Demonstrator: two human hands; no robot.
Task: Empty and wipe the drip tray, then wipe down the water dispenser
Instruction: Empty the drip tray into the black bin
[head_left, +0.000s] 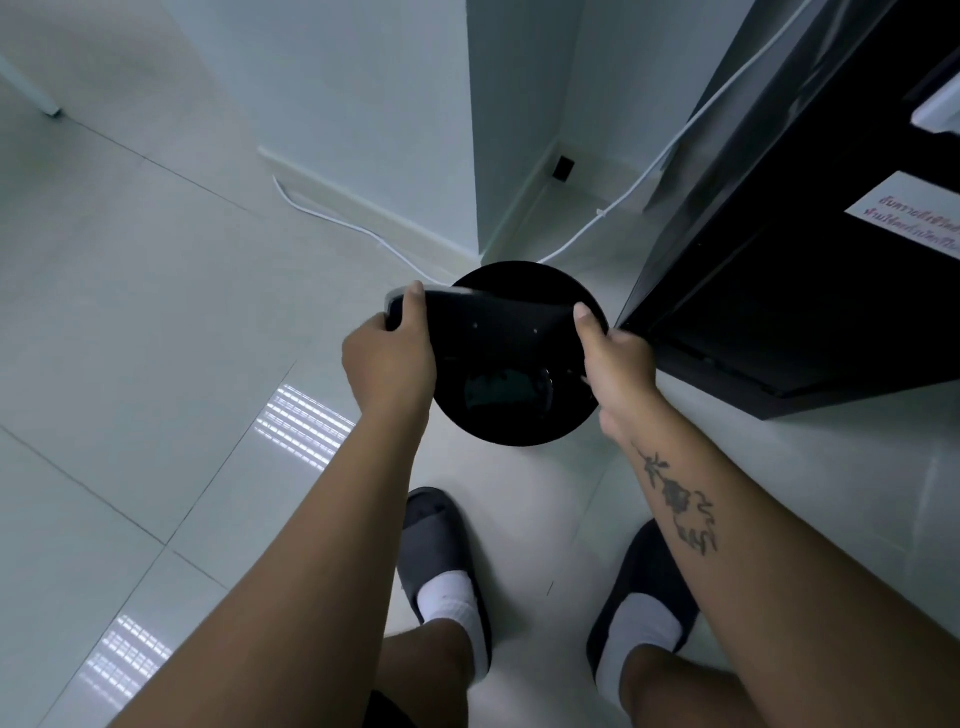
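I hold a black drip tray (493, 327) by its two ends, tipped forward over a round black bin (519, 415) on the floor. My left hand (387, 358) grips the tray's left end with the thumb on top. Gripping the right end the same way is my right hand (615, 358). The tray's underside faces me, so its contents are hidden. The black water dispenser (779, 260) stands just right of the bin, with a white label on its front.
A white wall corner (472, 156) rises behind the bin, and a white cable (332, 215) runs along the skirting and up behind the dispenser. My feet in dark slippers (441, 561) stand on pale floor tiles below the bin. Open floor lies to the left.
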